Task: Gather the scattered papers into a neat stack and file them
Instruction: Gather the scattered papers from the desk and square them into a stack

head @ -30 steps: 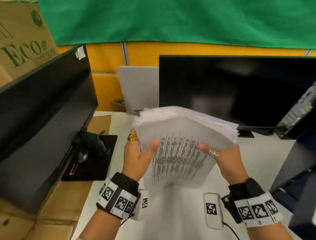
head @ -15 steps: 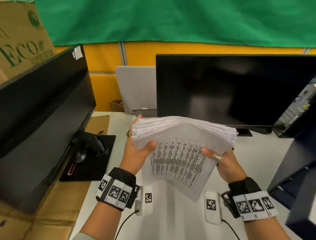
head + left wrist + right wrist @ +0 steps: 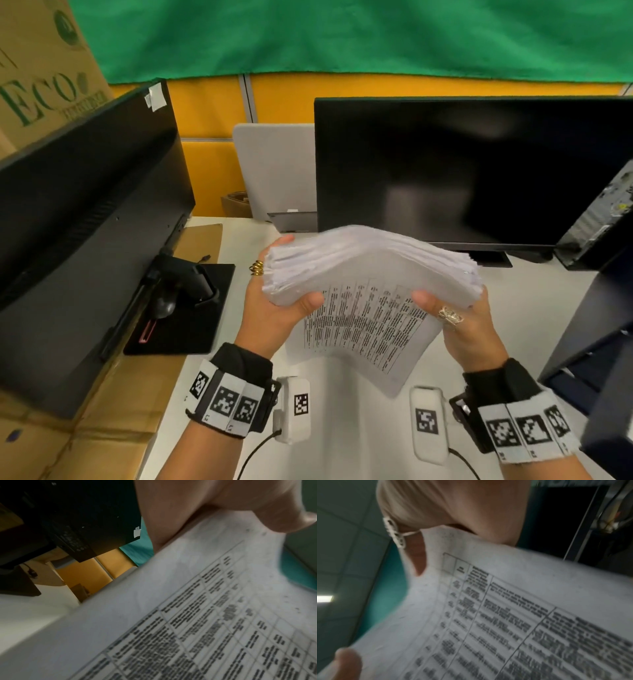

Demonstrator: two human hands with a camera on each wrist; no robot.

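both hands hold a thick paper stack upright over an office desk

an office cubicle with a green cloth (image 3: 342, 37) hung above yellow partition panels (image 3: 411, 87). below them runs a white desk (image 3: 359, 438). a large dark monitor (image 3: 462, 171) stands at the back right, and a second black monitor (image 3: 85, 212) angles in from the left, its stand on a black mat (image 3: 185, 329). a cardboard box printed "eco" (image 3: 37, 85) sits at the far left.

in the middle, lifted clear of the desk, is the paper stack (image 3: 370, 274), a thick bundle of white sheets. it is held on edge with the printed table on the near sheet facing the person. the top edges look uneven and fanned, so it is probably held this way to be tapped square before filing. no folder or file is in view.

the left hand (image 3: 274, 308) clasps the stack's left side, thumb across the near sheet and fingers curled behind. the right hand (image 3: 459, 322) clasps the right side likewise, thumb in front, a ring showing. both wrist views are blurred and show only a thumb on the printed sheet.
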